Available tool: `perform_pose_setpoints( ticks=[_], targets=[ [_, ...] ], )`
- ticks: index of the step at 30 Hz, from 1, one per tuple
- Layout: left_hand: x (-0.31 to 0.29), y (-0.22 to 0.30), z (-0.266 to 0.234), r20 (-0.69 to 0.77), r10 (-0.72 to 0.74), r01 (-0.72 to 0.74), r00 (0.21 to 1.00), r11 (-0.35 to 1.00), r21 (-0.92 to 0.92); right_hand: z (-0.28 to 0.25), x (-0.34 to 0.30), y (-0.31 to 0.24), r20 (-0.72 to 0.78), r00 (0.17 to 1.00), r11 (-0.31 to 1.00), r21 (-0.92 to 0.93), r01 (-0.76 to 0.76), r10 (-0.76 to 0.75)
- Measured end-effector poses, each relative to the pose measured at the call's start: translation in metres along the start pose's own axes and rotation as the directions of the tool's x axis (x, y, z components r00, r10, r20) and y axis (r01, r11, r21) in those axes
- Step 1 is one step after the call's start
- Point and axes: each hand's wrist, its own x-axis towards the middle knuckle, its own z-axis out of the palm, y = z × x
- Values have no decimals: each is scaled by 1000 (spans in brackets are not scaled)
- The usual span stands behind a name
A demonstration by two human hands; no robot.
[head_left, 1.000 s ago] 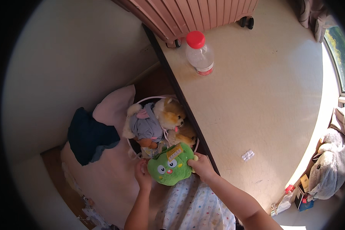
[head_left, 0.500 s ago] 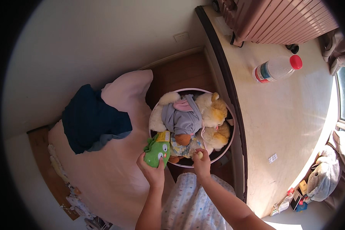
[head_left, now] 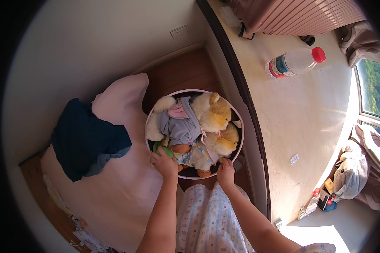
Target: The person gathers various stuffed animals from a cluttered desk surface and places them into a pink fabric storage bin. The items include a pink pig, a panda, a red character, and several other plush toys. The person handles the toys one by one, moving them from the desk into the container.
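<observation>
A round basket (head_left: 238, 156) with a pale rim and dark inside holds two fluffy tan-and-white plush dogs. The upper plush dog (head_left: 213, 110) wears a grey hoodie with pink on its hood; the lower plush dog (head_left: 223, 141) wears a patterned outfit. At the basket's near left side, my left hand (head_left: 164, 163) is closed round a green plush toy (head_left: 160, 147), mostly hidden by the hand and basket contents. My right hand (head_left: 226, 173) is closed at the near right rim, its fingertips beside the lower dog. What it grips, if anything, is too small to make out.
A bed with a pink sheet (head_left: 114, 185) lies to the left, with a dark blue garment (head_left: 88, 135) on it. Close along the right runs a pale ledge (head_left: 278, 126) with a dark edge. On it stand a pink suitcase (head_left: 291, 17) and a red-capped plastic bottle (head_left: 293, 62).
My left hand has lowered the green plush toy into the basket's left side. My right hand has moved to the near right rim. The whole view has shifted a little.
</observation>
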Motion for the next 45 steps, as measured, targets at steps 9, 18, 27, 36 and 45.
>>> perform_pose_setpoints(
  ticks=[9,18,27,36,45],
  targets=[
    [36,10,13,147,-54,52,988,999,14,-42,-11,13,-61,985,953,247,174,-164],
    [18,-25,0,-18,306,-299,952,939,169,-306,-81,126,-730,678,991,131,20,82],
    [16,-37,-23,117,64,-35,991,971,-235,-404,-134,223,-784,552,951,304,-58,284],
    [-33,1,-64,181,-632,532,754,424,-733,-216,-64,54,37,895,818,424,389,-445],
    [13,-117,30,255,-94,264,962,548,-794,-99,57,-7,-51,858,770,-469,431,-511]
  ],
)
